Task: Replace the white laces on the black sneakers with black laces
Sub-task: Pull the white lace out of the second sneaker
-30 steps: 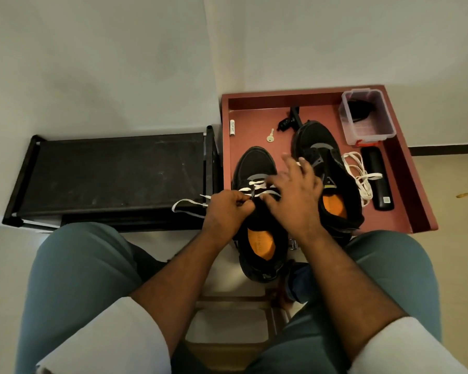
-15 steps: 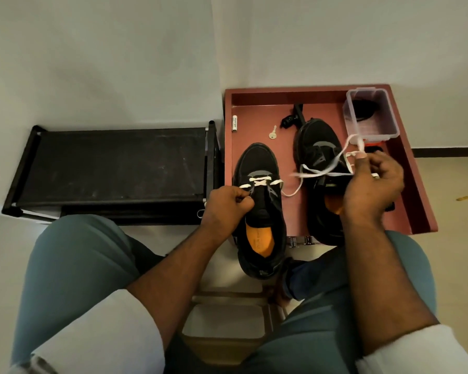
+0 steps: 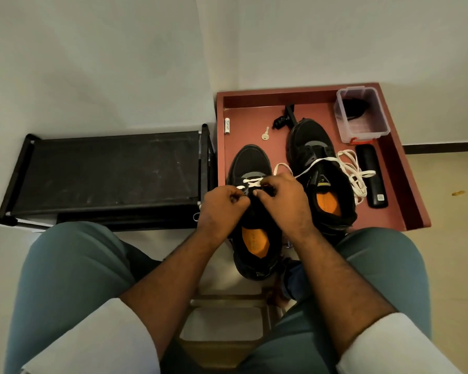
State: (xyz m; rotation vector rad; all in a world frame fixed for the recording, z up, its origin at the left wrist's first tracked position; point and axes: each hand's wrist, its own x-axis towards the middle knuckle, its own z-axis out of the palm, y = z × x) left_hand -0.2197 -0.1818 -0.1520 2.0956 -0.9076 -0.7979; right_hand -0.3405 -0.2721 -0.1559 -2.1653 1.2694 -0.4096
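Head view: two black sneakers, both with orange insoles. The left sneaker [image 3: 254, 211] lies with its toe on the red tray [image 3: 405, 201] and its heel over the near edge; the right sneaker [image 3: 322, 179] lies wholly on the tray. One white lace [image 3: 254, 182] crosses the left sneaker's lower eyelets, its free length trailing over the right sneaker. A second white lace [image 3: 355, 176] lies loose just beside it. Left hand [image 3: 222, 209] and right hand [image 3: 284, 201], fingers curled, each pinch the threaded lace. One clear plastic box [image 3: 362, 117] holds something dark, unidentifiable. Also on the tray: one key [image 3: 265, 134], one black case [image 3: 371, 176], one small white tube [image 3: 227, 126]. One black rack [image 3: 106, 171] stands left of the tray.
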